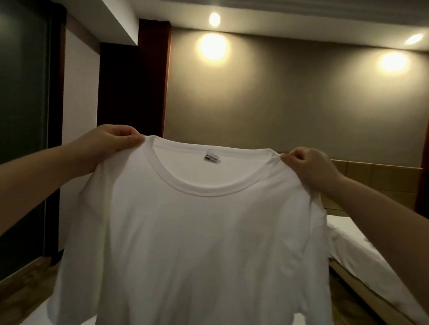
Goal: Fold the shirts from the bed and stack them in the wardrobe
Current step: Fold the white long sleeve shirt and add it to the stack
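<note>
A white T-shirt (197, 250) hangs spread out in front of me, round collar up and a small label showing inside the neck. My left hand (110, 142) pinches its left shoulder seam. My right hand (307, 166) pinches the right shoulder seam. Both sleeves droop at the sides and the hem runs out of the bottom of the view. The shirt hides most of the white bed surface (35, 314) below it.
A second bed with white bedding (369, 252) and a tan headboard (374, 188) lies at the right. A dark glass panel (13, 112) fills the left wall, beside a dark wooden opening (129, 88). Wooden floor (3, 297) shows at the lower left.
</note>
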The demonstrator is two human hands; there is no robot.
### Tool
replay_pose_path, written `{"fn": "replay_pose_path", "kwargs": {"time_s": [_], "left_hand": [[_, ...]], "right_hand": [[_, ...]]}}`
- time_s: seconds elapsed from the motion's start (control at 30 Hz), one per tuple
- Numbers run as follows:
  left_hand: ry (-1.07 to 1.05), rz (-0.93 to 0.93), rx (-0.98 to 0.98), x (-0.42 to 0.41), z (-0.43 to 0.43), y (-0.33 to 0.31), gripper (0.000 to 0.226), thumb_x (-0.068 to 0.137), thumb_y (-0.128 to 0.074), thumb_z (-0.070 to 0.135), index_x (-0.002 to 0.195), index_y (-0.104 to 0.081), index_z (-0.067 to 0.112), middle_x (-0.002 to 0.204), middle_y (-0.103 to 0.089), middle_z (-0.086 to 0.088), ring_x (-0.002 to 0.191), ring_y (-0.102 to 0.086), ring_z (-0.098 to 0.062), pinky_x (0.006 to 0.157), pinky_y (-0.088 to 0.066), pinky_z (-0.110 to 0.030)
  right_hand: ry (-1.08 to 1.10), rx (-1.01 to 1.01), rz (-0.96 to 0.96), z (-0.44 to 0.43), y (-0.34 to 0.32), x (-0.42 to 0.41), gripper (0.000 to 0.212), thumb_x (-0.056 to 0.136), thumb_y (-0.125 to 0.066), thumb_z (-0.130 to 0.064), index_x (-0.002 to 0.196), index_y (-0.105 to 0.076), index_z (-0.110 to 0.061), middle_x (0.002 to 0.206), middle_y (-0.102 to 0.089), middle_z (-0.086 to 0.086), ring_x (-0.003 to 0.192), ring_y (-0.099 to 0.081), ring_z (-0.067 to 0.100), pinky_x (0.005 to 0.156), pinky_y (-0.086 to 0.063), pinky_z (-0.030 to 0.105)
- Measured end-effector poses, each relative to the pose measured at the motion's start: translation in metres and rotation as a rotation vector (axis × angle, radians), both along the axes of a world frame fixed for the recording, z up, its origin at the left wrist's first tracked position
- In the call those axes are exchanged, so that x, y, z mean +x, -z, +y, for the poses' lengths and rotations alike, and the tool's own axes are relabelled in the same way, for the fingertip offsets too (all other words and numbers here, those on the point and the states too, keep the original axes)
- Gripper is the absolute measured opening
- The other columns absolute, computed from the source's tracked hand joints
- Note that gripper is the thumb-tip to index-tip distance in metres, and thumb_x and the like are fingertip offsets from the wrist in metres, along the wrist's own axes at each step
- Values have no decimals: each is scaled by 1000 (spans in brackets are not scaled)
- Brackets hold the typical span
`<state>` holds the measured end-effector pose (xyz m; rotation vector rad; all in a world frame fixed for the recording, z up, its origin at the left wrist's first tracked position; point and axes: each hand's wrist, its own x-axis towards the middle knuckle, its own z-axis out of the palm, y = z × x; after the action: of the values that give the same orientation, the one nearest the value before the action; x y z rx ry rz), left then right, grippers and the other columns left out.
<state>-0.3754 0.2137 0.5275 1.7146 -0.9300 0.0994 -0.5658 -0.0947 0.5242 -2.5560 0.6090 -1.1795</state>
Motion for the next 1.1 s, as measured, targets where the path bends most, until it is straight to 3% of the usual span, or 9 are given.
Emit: {"fn": "replay_pose_path", "kwargs": {"time_s": [0.17,0.23,0.33,0.4,0.57,0.77,0.87,0.97,1.1], "left_hand": [[47,-1,-78,2,-6,0,14,90,-53,21,84,-61,13,76,-61,0,71,-56,-13,56,-52,-18],[56,-3,-94,-1,-9,-3,13,91,-52,22,85,-60,14,82,-58,-1,74,-55,-14,61,-49,-22],[70,12,-80,-2,-13,-4,13,91,-52,22,84,-60,14,82,-57,0,74,-54,-13,63,-47,-21],[70,26,-67,1,-13,-2,13,91,-52,21,83,-60,14,82,-57,-2,73,-54,-14,61,-48,-20],[68,59,-50,11,-13,4,14,90,-53,20,79,-61,14,66,-64,7,72,-55,-14,62,-47,-20],[58,49,-1,14,-13,5,29,89,-55,22,65,-71,23,82,-60,-5,77,-57,-20,66,-45,-29],[56,65,-13,14,-11,4,21,90,-55,20,73,-66,16,80,-60,-6,75,-56,-20,65,-48,-28],[60,76,-40,13,-12,6,17,89,-55,18,75,-63,13,73,-60,-4,70,-55,-18,52,-51,-17],[59,54,-15,11,-13,8,15,91,-53,19,82,-61,11,80,-59,-7,73,-56,-20,61,-49,-26]], "right_hand": [[-7,27,-85,-3,11,6,26,93,-55,-32,95,-65,-8,85,-59,3,81,-50,18,62,-33,28],[-76,203,-69,-3,14,5,23,92,-56,-31,93,-64,-10,84,-60,3,82,-53,19,67,-39,27],[-323,596,159,1,21,-1,19,95,-51,-25,98,-64,-11,92,-63,6,84,-60,18,70,-49,25],[-416,688,230,-1,25,-5,20,97,-48,-20,102,-64,-9,93,-64,6,83,-63,16,69,-52,23],[-555,877,191,-11,27,-7,18,97,-45,-9,103,-62,-5,93,-60,9,82,-57,18,68,-54,24],[-569,853,278,-10,21,-10,19,95,-47,-8,110,-59,-8,101,-59,10,88,-56,19,71,-53,24],[-568,844,286,-10,20,-15,23,94,-49,-9,114,-60,-8,104,-62,8,92,-60,19,72,-55,23],[-535,813,273,-11,18,-20,26,92,-52,-8,116,-60,-9,109,-64,9,98,-62,20,73,-56,23],[-374,684,209,-12,20,-16,16,90,-58,-11,103,-67,-8,103,-65,10,94,-61,20,77,-53,26]]}}
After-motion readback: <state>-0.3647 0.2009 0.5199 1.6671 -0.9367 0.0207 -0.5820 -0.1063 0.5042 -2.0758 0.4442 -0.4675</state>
